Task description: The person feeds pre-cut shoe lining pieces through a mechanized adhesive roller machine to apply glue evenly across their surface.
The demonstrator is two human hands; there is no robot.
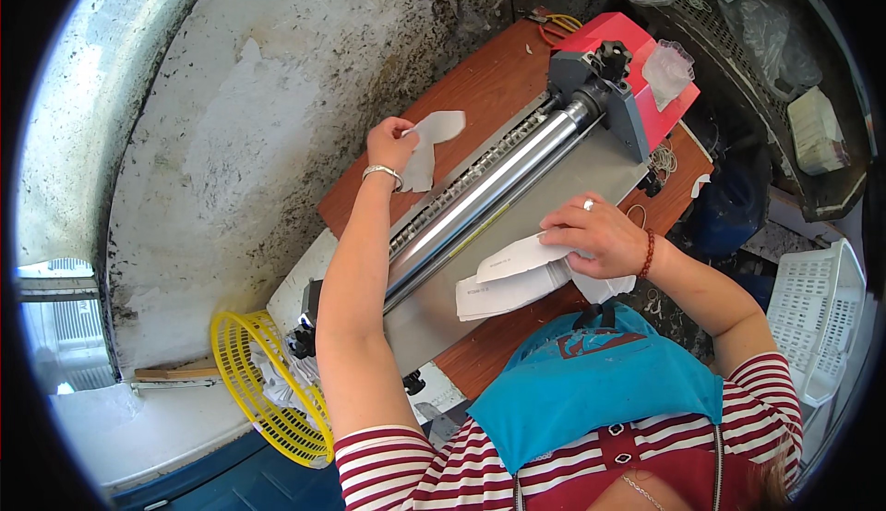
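Clock positions are taken from the centre of the head view, with 12 at the top. The left hand (392,144), at 11 o'clock, has a narrow grip: thumb and fingertips pinch the edge of a thin white piece (438,126) on the far side of the roller machine (503,183). Whether this is one bent piece or two overlapping cannot be told. The edge pinch probably leaves most of the piece flat and free of the fingers. The right hand (595,236), at 3 o'clock, holds a fanned stack of white pieces (503,297), fingers above; the thumb is partly hidden. The stack extends toward 4 o'clock over the near edge of the steel plate (577,174), a position that likely keeps the supply close to the body and clear of the roller. The roller runs from between 1 and 2 o'clock to 8 o'clock, presumably so that both sides lie within reach. The machine, with its red housing (609,40) toward 1 o'clock, stands on a brown wooden counter (471,77). A stained, peeling wall (277,96) rises at 10 o'clock; a window (65,317) is at 9. A yellow basket (221,363) stands between 7 and 8, a white basket (812,317) between 3 and 4, and a dark rack (738,77) with clear bags (775,40) at 2.
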